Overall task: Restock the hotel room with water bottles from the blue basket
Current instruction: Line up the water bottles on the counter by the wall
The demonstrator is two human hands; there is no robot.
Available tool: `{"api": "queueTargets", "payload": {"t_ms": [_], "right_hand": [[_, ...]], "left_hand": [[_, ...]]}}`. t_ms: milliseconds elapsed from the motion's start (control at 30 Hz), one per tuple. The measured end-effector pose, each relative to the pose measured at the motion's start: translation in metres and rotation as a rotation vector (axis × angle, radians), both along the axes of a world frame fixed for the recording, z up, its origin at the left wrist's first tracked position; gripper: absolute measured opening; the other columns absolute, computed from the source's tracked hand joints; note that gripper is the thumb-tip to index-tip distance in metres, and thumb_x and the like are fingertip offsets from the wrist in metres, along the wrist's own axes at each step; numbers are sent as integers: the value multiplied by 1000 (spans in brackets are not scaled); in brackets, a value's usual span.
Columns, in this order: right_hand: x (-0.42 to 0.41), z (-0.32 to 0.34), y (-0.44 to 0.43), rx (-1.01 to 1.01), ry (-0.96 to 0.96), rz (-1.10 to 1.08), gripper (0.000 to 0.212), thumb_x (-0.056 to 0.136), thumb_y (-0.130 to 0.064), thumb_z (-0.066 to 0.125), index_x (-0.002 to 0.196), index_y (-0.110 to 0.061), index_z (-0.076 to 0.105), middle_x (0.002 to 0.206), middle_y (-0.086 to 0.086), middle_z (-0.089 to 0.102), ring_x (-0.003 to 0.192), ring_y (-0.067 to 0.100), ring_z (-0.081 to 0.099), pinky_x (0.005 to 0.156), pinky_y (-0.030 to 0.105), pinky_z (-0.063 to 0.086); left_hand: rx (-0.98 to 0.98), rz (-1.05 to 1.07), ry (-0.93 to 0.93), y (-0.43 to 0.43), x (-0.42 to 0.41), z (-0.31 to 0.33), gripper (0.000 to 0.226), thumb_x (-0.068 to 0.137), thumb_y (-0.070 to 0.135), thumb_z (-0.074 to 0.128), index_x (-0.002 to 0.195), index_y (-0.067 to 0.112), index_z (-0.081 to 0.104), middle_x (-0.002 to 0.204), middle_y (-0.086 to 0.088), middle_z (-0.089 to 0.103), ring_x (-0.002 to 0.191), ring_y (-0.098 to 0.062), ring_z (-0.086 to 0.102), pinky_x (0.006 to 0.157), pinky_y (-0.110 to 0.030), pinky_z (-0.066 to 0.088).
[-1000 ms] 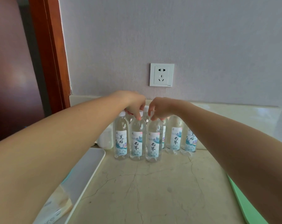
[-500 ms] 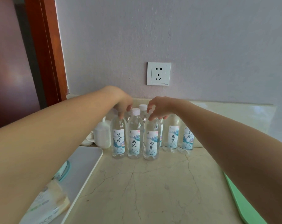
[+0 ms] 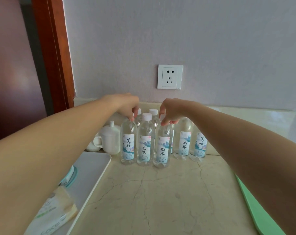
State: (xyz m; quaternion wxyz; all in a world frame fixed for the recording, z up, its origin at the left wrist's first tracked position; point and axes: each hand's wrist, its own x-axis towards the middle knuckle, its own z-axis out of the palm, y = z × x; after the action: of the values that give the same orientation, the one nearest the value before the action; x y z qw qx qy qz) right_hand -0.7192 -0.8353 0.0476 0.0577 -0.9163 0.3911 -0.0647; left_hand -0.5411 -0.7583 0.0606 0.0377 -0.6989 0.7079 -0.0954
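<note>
1. Cracked beige marble counter (image 3: 160,197) against lilac wall, carrying upright clear plastic water bottles (image 3: 144,146).
2. Left hand (image 3: 126,106) fingers pinching leftmost bottle's cap.
3. Right hand (image 3: 171,112) fingers closed on front-right bottle's top.

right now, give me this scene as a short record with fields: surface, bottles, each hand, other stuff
surface: marble counter against a grey wall
bottles: labelled water bottles upright in a cluster near the wall; front three stand side by side
left hand: fingers on the top of the front left bottle
right hand: fingers on the top of the front right bottle
middle bottle: untouched, white cap showing
other: white lidded cup, white tray, wall socket
</note>
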Motion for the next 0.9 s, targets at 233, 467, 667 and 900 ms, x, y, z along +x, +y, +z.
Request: {"api": "queueTargets", "payload": {"t_ms": [233,467,667,900], "right_hand": [[-2,4,2,7,14,3,51,79,-21,79,126,-13,61,68,0,64,56,7,65,53,17,49],[10,1,13,21,45,59,59,78,-28,79,132,-23,54,127,5,59,106,25,63,96,42,50],[40,-19,22,-143,-53,91,57,85,-46,68,134,-19,53,131,3,59,111,24,60,97,40,47],[35,-7,18,-105,-32,67,53,85,-33,72,133,-16,57,125,7,65,111,25,62,91,33,45]], "left_hand": [[-69,-8,93,2,4,-5,21,83,20,75,104,15,75,90,2,62,89,-16,57,77,-28,46],[32,41,106,4,12,-1,33,85,24,74,116,18,65,118,-3,59,106,-21,57,90,-32,46],[168,58,68,5,16,-9,37,89,21,68,124,21,55,119,-4,57,106,-28,61,83,-33,46],[145,-17,156,3,12,-7,30,91,16,65,121,17,58,93,5,55,67,-14,59,67,-24,42]]}}
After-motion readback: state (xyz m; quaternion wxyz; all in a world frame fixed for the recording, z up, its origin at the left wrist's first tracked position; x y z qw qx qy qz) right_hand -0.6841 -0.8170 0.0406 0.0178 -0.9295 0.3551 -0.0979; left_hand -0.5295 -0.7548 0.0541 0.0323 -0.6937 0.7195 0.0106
